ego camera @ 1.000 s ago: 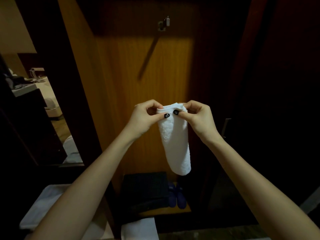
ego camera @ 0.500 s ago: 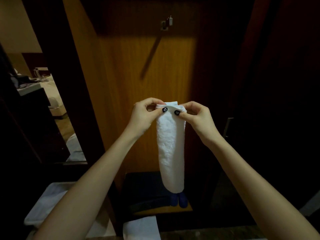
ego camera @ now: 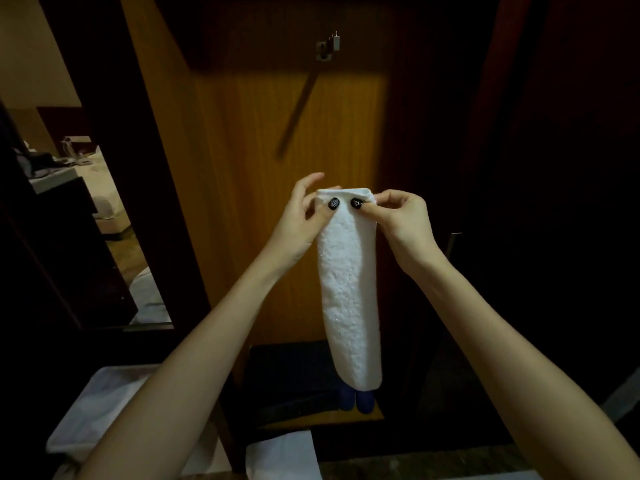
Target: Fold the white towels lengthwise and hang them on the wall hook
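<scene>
Head view: towel [ego camera: 349, 289] hangs centre frame as a narrow folded strip. Both hands pinch its top corners, left hand [ego camera: 301, 220] and right hand [ego camera: 401, 223], I'd say to keep the lengthwise fold aligned. Left forefinger is lifted clear. Upper centre, hook [ego camera: 329, 46] on the wood panel [ego camera: 242, 168] is bare, so I judge hanging comes next.

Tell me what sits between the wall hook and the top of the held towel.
Nothing solid: the head view shows only bare wood panel between the wall hook and the white towel, crossed by a dark diagonal streak.
</scene>
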Action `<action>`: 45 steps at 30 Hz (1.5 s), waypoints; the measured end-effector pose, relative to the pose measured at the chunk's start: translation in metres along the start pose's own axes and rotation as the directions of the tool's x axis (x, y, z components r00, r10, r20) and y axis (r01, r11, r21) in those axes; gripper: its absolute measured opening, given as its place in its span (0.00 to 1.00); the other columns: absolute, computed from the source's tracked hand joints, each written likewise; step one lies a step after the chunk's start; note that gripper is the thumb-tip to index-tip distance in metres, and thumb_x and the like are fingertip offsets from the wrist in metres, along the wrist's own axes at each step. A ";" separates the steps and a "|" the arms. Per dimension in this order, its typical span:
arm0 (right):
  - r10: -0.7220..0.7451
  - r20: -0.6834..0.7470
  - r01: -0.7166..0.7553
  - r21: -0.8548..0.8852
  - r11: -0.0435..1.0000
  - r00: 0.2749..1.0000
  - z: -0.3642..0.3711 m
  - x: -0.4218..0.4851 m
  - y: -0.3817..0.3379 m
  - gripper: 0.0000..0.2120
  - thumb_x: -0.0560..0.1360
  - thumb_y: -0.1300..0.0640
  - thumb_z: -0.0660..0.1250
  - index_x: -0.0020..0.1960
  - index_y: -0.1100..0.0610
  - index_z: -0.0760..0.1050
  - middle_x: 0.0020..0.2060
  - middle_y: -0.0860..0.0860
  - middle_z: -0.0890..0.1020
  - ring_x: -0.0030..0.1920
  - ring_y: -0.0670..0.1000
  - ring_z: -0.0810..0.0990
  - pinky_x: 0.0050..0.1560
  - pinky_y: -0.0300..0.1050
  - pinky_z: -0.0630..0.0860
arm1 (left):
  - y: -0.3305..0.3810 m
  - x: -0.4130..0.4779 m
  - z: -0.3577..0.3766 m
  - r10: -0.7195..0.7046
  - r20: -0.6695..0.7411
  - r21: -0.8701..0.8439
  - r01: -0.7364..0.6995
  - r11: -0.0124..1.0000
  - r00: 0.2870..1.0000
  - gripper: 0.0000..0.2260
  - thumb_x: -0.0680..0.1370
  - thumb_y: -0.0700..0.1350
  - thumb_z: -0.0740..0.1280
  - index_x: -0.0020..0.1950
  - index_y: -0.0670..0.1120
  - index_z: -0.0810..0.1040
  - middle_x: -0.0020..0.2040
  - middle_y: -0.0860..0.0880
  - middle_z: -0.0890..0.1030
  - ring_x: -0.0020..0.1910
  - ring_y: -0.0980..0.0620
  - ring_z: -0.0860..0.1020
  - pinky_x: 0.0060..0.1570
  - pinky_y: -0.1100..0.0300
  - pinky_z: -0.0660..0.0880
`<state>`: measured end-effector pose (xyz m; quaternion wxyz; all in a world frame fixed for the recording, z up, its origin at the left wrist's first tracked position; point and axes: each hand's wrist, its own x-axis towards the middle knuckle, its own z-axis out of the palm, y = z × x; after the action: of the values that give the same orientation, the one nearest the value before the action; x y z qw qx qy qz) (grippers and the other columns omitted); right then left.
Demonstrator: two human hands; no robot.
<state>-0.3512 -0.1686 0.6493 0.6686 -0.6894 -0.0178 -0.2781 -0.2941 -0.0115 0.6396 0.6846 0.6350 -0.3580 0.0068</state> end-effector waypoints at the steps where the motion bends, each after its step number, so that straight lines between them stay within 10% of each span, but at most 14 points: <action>1: -0.006 -0.022 0.006 0.002 1.000 1.000 0.001 0.001 -0.002 0.07 0.71 0.62 0.75 0.37 0.60 0.78 0.37 0.56 0.83 0.38 0.52 0.82 0.41 0.45 0.79 | -0.002 -0.002 0.003 0.007 -0.033 0.014 -0.006 1.000 0.999 0.25 0.79 0.42 0.66 0.72 0.49 0.60 0.57 0.47 0.80 0.54 0.54 0.81 0.49 0.60 0.78; 9: 0.041 0.044 -0.045 0.093 0.995 0.998 0.005 0.007 -0.008 0.09 0.72 0.60 0.74 0.38 0.57 0.74 0.39 0.54 0.81 0.41 0.53 0.81 0.44 0.50 0.76 | -0.002 -0.003 0.011 0.135 -0.042 -0.153 -0.140 0.978 0.990 0.27 0.77 0.36 0.67 0.66 0.61 0.64 0.51 0.39 0.81 0.42 0.44 0.82 0.40 0.51 0.80; 19: 0.149 0.317 -0.140 -0.053 0.989 0.937 -0.008 -0.012 0.027 0.10 0.74 0.54 0.72 0.51 0.60 0.82 0.48 0.54 0.86 0.49 0.54 0.85 0.48 0.45 0.81 | 0.006 0.030 0.009 0.269 -0.262 0.126 -0.244 0.962 0.927 0.14 0.77 0.33 0.63 0.55 0.51 0.77 0.54 0.55 0.80 0.58 0.53 0.77 0.62 0.47 0.74; 23: 0.170 0.319 -0.132 -0.138 0.982 0.932 -0.017 -0.017 0.031 0.12 0.72 0.57 0.74 0.52 0.64 0.80 0.49 0.56 0.85 0.49 0.55 0.85 0.52 0.50 0.81 | 0.003 0.041 0.001 0.140 -0.151 0.162 -0.115 0.980 0.979 0.20 0.80 0.34 0.58 0.64 0.53 0.76 0.63 0.59 0.75 0.64 0.60 0.72 0.61 0.62 0.72; 30: 0.074 0.086 -0.052 -0.239 0.970 0.994 -0.030 -0.014 0.025 0.10 0.73 0.57 0.74 0.41 0.62 0.75 0.39 0.56 0.82 0.38 0.52 0.81 0.38 0.46 0.76 | -0.021 0.035 0.001 -0.160 0.144 -0.115 0.177 0.977 0.977 0.14 0.78 0.36 0.64 0.54 0.53 0.84 0.56 0.51 0.82 0.54 0.53 0.80 0.47 0.59 0.79; 45: 0.232 0.286 -0.161 -0.249 0.955 0.930 -0.075 -0.038 0.045 0.12 0.76 0.58 0.70 0.57 0.61 0.76 0.51 0.54 0.83 0.49 0.50 0.84 0.49 0.45 0.82 | -0.015 0.083 -0.006 -0.155 -0.307 -0.199 0.096 0.975 0.939 0.15 0.80 0.33 0.60 0.64 0.42 0.77 0.68 0.44 0.72 0.65 0.48 0.73 0.62 0.54 0.75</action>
<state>-0.3929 -0.2300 0.5894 0.6009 -0.7931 -0.0225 -0.0973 -0.2222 -0.0462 0.6686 0.7876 0.5819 -0.1996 0.0337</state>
